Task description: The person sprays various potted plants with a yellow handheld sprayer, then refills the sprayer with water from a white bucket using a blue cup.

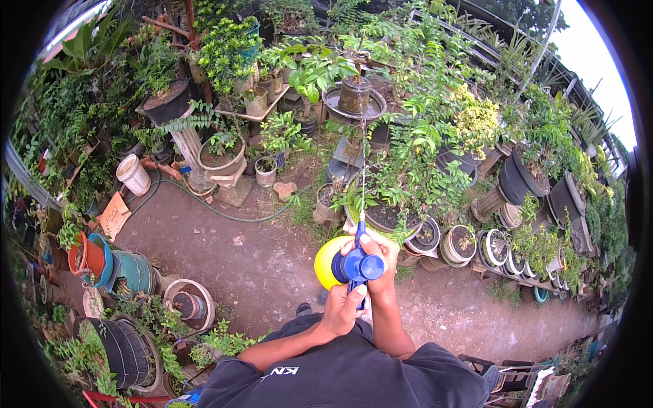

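Both hands hold a pump pressure sprayer with a blue head [359,266] and a yellow bottle [326,262] in front of the body. My left hand [341,307] is closed around the blue trigger handle, thumb on top. Around the neck near the blue nozzle [360,229] wraps my right hand [380,255]. A thin stream of water [363,188] leaves the white tip and runs away from me, toward a wet brown pot [354,95]. That pot stands in a shallow round basin [331,104] and carries a small woody plant. Part of the yellow bottle is hidden behind the hands and sprayer head.
Leafy potted plants crowd the far side, and a row of round pots [458,245] runs right. A green hose [240,219] crosses the dirt ground [224,255]. At left are a white bucket [133,175], an orange pot [86,255] and a teal drum [133,273].
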Tool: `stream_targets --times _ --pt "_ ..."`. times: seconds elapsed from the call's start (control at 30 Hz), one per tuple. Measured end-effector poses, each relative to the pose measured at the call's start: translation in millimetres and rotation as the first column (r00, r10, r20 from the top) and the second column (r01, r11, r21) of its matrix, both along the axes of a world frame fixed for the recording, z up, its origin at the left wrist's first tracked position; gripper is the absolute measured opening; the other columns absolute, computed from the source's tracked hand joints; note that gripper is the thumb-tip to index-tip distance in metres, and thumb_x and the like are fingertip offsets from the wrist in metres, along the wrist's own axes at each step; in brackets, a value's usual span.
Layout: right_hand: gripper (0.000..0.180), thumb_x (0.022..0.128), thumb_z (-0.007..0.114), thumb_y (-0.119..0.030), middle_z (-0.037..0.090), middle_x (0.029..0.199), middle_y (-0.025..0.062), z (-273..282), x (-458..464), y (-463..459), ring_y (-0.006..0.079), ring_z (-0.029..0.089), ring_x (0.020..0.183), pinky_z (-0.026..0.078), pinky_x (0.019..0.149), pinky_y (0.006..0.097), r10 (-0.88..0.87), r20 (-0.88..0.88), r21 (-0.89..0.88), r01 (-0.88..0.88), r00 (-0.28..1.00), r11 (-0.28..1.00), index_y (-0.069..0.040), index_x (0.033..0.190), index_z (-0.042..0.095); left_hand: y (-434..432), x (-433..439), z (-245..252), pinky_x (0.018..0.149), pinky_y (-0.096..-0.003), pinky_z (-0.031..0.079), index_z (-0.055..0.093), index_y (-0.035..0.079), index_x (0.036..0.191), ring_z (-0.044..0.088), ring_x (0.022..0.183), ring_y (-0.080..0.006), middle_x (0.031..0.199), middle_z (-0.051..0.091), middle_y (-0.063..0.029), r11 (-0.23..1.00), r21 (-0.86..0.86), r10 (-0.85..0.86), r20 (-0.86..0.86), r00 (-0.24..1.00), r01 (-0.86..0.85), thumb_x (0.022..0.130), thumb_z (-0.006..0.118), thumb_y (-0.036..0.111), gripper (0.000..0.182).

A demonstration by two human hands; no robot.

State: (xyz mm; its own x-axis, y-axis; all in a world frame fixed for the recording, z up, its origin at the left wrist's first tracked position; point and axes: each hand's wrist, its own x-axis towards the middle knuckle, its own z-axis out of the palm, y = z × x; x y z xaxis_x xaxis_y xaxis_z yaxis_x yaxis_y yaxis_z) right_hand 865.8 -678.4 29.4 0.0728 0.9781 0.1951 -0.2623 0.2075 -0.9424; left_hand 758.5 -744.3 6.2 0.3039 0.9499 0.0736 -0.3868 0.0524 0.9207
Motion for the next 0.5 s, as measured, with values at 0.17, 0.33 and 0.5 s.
stream_targets --times 0.17,0.33,0.5 --pt "0.026 0.1 0.053 -0.015 0.07 0.081 0.0113 0.7 0.3 -0.3 0.0135 0.066 0.071 0.052 0.065 0.0268 0.0 0.003 -0.004 0.0 1.0 1.0 0.007 0.109 0.064 -0.3 0.5 0.6 0.044 -0.0255 0.033 0.055 0.001 0.075 0.044 0.047 -0.0086 0.058 0.051 -0.0027 1.0 -0.007 0.004 0.0 1.0 -0.004 0.098 0.046 0.033 0.041" --pt "0.026 0.1 0.054 -0.015 0.07 0.081 0.0116 2.2 0.0 -0.2 0.0138 0.066 0.071 0.052 0.066 0.0269 -0.007 -0.01 -0.007 0.007 1.0 1.0 0.007 0.109 0.064 -0.2 1.3 1.0 0.044 -0.0254 0.033 0.055 0.001 0.075 0.044 0.047 -0.0086 0.058 0.051 -0.003 1.0 -0.014 0.006 0.01 1.0 -0.006 0.098 0.047 0.033 0.04" --pt "0.026 0.099 0.054 -0.014 0.07 0.081 0.0116 1.4 0.3 1.3 0.014 0.066 0.072 0.052 0.066 0.0269 -0.009 -0.023 -0.012 0.009 1.0 1.0 0.008 0.109 0.064 1.6 0.7 2.1 0.044 -0.0253 0.033 0.056 0.002 0.072 0.045 0.047 -0.0085 0.056 0.051 -0.003 1.0 0.0 -0.007 0.001 1.0 0.007 0.099 0.046 0.034 0.043"
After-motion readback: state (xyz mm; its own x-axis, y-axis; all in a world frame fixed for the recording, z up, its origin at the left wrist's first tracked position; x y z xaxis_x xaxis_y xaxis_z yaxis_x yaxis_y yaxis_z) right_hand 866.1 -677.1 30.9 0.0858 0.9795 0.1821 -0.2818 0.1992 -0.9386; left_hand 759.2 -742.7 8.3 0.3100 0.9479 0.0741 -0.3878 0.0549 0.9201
